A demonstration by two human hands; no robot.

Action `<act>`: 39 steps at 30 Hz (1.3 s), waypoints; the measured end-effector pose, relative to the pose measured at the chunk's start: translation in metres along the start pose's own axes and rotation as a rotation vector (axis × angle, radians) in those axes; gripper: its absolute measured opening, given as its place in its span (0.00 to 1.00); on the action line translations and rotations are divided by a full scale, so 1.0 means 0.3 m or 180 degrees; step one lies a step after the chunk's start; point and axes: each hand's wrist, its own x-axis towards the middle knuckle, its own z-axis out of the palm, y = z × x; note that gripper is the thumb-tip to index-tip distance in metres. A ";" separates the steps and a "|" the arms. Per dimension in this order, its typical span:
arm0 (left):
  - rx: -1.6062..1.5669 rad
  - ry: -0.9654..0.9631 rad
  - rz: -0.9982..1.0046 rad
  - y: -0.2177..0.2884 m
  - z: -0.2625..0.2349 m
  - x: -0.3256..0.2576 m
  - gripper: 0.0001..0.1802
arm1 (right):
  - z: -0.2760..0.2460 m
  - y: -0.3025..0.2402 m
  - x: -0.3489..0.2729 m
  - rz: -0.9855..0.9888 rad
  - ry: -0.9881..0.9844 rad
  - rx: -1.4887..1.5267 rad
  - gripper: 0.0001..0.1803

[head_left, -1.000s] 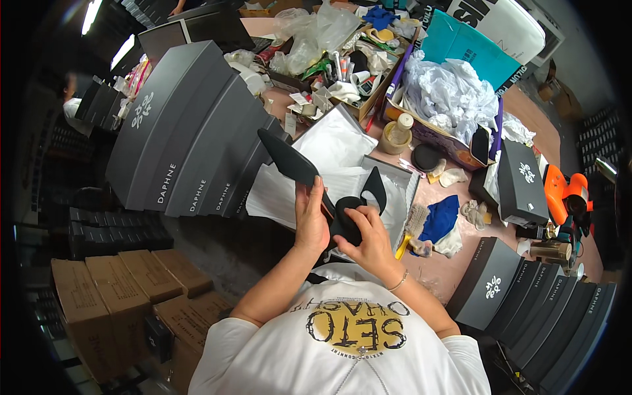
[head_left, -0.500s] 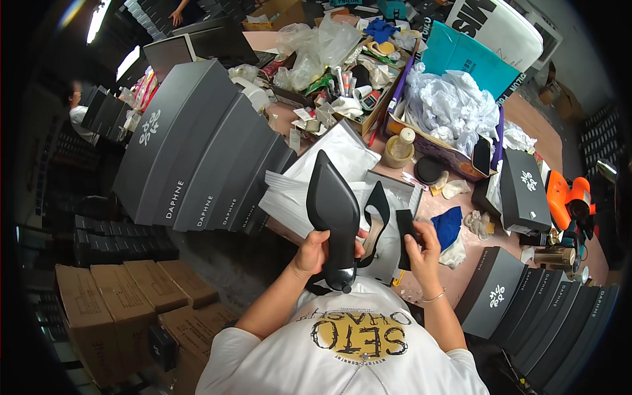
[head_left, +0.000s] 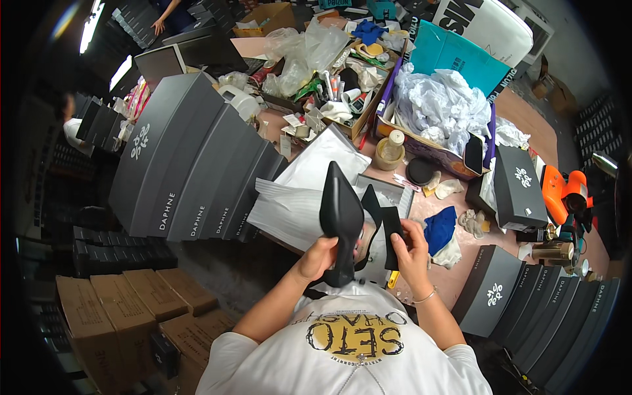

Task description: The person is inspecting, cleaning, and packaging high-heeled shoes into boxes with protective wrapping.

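My left hand point(head_left: 318, 259) grips a black pointed high-heeled shoe point(head_left: 342, 209) with its sole turned up and the toe pointing away from me. Just right of it is a second black pointed shoe point(head_left: 370, 201); whether my left fingers also hold it, I cannot tell. My right hand point(head_left: 413, 253) is closed on a flat black rectangular piece point(head_left: 392, 234), close to that second shoe. Beneath both hands, an open grey shoe box point(head_left: 398, 189) holds white tissue paper point(head_left: 284, 205). A yellow-handled tool point(head_left: 394, 280) lies below my right hand.
Stacked dark grey shoe boxes rise at left point(head_left: 168, 145) and lower right point(head_left: 490, 289). A purple-edged carton point(head_left: 428, 148) of crumpled paper stands behind. A blue cloth point(head_left: 440, 229), a glue jar point(head_left: 390, 153) and an orange heat gun point(head_left: 566, 191) are at right. Another person's arm point(head_left: 163, 16) shows far off.
The upturned shoe has tilted and moved slightly right, closer to the second shoe. My right hand has brought the black piece a little left, against or near that shoe.
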 end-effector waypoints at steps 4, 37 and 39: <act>0.1110 0.0149 0.0425 -0.045 0.045 0.086 0.40 | 0.083 -0.026 0.025 -0.0104 -0.0389 0.0008 0.34; -0.1397 0.0154 -0.0985 -0.205 -0.103 0.016 0.30 | 0.056 -0.046 0.152 0.0279 -0.1567 0.1139 0.25; -0.1403 0.0904 -0.0632 -0.223 -0.098 0.015 0.26 | 0.003 -0.015 0.138 0.0630 -0.0873 0.0906 0.24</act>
